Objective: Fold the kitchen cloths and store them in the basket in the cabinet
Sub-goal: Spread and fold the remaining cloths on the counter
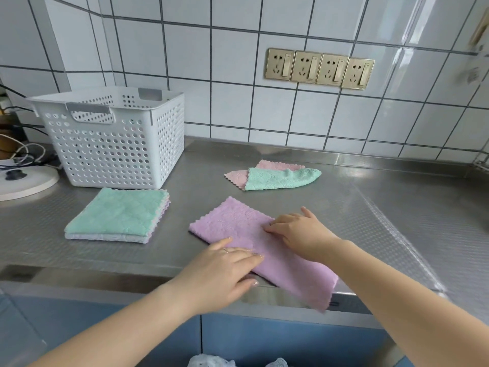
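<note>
The soft purple fleece cloth (pixel 238 226) lies flat on the steel counter (pixel 370 207), its 5 o'clock corner overhanging; both hands' fingers (pixel 248 256) press it, nearly straight.

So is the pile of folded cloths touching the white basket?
Apart. The head view shows a strip of bare steel counter between the pile of folded cloths and the basket.

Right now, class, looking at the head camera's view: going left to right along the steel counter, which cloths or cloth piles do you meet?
Folded cloth stack topped with green → purple cloth, under both hands → the pink-and-green cloth, farther back.
</note>
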{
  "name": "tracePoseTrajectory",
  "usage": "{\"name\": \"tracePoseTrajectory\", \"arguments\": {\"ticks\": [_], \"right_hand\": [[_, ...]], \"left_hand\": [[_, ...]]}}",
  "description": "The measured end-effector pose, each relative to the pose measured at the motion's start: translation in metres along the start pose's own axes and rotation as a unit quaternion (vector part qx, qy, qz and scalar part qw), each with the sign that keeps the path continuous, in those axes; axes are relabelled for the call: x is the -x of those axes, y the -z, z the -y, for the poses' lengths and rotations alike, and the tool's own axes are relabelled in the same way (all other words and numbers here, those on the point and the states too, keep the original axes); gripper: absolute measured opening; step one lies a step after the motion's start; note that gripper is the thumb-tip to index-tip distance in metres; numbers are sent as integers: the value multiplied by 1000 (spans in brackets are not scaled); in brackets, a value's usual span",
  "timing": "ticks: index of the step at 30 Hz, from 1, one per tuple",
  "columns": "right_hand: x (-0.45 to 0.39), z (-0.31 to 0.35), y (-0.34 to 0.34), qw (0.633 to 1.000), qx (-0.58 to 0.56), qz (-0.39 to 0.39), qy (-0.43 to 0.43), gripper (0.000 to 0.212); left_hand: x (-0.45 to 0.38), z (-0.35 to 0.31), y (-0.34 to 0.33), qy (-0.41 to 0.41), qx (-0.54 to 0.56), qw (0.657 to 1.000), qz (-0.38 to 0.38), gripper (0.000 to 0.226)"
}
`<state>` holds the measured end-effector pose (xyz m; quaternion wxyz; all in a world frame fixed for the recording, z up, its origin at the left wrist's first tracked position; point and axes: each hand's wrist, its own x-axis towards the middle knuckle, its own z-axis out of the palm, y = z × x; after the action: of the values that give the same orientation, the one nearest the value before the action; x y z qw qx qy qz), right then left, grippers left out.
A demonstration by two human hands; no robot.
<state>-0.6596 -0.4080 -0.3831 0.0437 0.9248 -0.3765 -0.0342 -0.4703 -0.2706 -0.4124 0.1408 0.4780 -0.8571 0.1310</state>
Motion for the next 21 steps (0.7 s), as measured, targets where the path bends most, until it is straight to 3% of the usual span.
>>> {"name": "tracePoseTrajectory", "arguments": {"ticks": [5, 9, 16, 21], "right_hand": [[25, -5, -6, 994, 54, -91, 39, 41], [48, -2, -9, 973, 44, -212, 76, 33], [79, -4, -4, 980, -45, -138, 134, 39], [107, -15, -19, 980, -37, -70, 183, 65]], "left_hand": [[13, 17, 14, 12, -35, 999, 32, 49], [19, 30, 19, -4, -50, 997, 54, 52], [27, 45, 19, -71, -53, 994, 70, 51], [23, 31, 11, -108, -84, 987, 86, 81]]}}
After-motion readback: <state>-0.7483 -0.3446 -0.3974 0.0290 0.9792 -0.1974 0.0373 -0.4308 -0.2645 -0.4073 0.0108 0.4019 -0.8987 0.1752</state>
